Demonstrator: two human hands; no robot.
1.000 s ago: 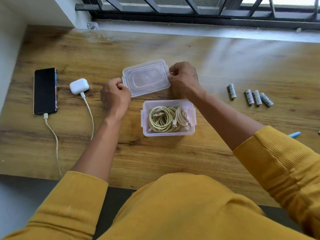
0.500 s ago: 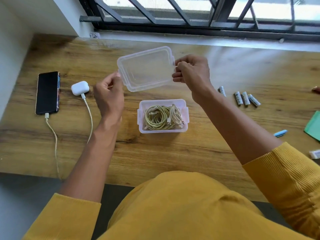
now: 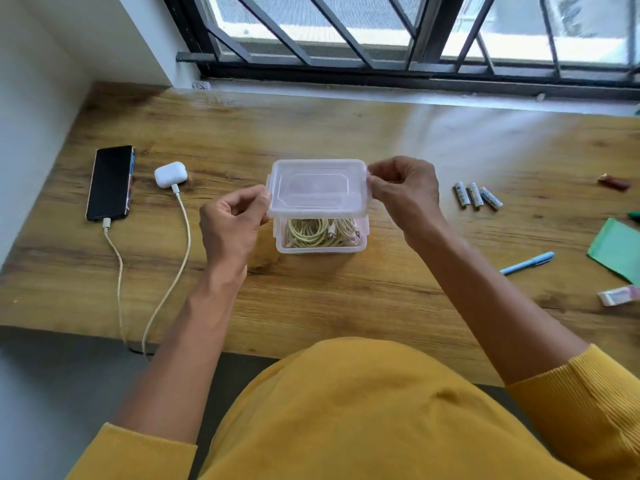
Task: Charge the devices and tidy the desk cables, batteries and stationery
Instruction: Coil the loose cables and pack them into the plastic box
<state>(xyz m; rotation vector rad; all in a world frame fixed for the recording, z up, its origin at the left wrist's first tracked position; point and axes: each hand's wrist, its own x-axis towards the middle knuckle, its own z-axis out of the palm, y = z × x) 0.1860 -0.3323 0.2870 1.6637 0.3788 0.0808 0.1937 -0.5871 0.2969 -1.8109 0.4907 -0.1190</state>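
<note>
While pinched at both ends, clear lid [image 3: 317,187] above cable-filled box [image 3: 320,247].

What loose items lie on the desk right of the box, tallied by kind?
Batteries: 3
Blue pen: 1
Green paper: 1
Eraser: 1
Small brown object: 1
Total: 7

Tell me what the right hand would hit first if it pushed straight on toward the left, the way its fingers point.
The right hand already pinches the lid at its right edge, so it would meet the lid first, then probably the left hand gripping the opposite edge.
</note>
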